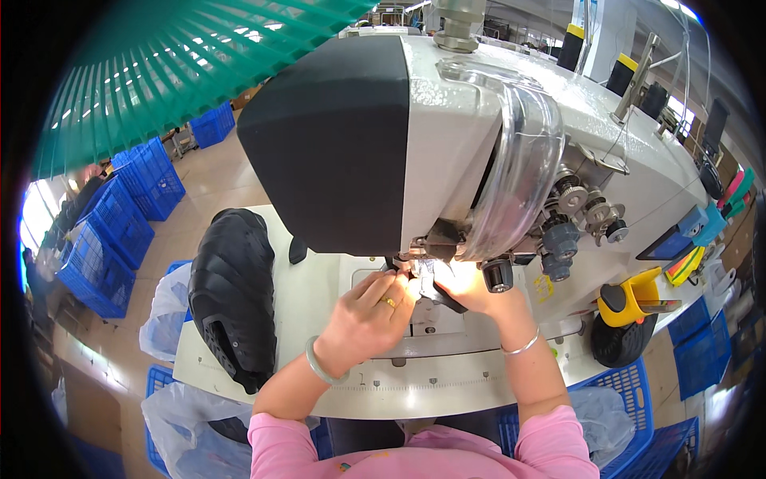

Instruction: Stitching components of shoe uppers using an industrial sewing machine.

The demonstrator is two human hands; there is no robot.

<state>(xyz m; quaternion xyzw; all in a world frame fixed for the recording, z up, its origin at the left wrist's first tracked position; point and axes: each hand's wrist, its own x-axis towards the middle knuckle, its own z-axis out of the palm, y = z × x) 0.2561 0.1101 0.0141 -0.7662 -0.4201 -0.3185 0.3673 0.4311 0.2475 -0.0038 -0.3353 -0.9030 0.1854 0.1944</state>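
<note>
A white and black industrial sewing machine [323,152] stands over the pale work table [375,391]. Under its lit needle area, my left hand [371,315], with a yellow ring and a pale bangle, has its fingers bent and pinched together; what lies between the fingertips is mostly hidden. My right hand [471,287], a silvery bangle on its wrist, comes in from the other side, partly behind the machine head and washed out by the lamp. Its fingers seem closed at a small black piece [449,298] lying beside the needle plate [439,321].
A thick stack of curved black pieces [231,295] lies on the table's left. To the right is a yellow holder [634,295] by a round black object [618,339]. Blue crates [100,271] stand on the floor; a green slatted shade [191,72] hangs upper left.
</note>
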